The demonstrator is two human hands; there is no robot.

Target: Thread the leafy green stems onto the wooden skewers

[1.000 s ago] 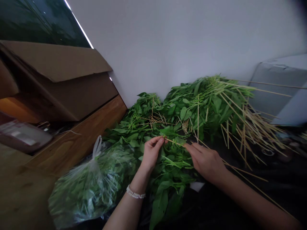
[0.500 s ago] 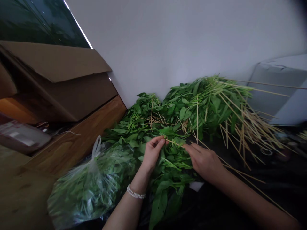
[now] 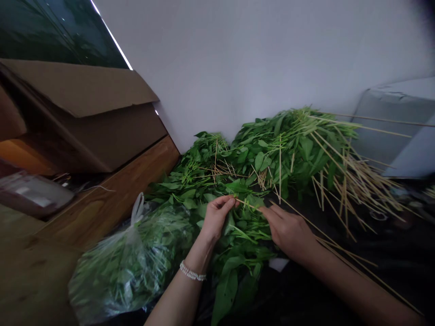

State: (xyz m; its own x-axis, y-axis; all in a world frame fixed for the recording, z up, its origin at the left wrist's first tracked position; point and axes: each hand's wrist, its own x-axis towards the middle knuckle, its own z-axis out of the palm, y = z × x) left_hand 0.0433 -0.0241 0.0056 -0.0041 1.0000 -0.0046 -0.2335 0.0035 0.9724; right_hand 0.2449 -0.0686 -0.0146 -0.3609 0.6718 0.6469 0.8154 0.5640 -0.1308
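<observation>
My left hand (image 3: 217, 215), with a beaded bracelet at the wrist, pinches the left end of a thin stick (image 3: 248, 204) with small green bits on it. At the stick's right side my right hand (image 3: 288, 228) is closed on it. Loose green leaves and stems (image 3: 249, 228) lie beneath and between both hands. Behind them is a leafy pile (image 3: 190, 174), and to the right a bigger heap of leaves (image 3: 278, 140) with many thin sticks (image 3: 353, 181) poking out of it.
A clear plastic bag (image 3: 136, 262) full of leaves sits at the lower left. Beyond it are a wooden board (image 3: 136, 185) and an open cardboard box (image 3: 112, 131). A pale box (image 3: 390, 122) stands at the right, by the wall (image 3: 238, 59).
Both hands stay nearly in place, holding the same stick. My right hand has shifted very slightly, and the view has moved a little.
</observation>
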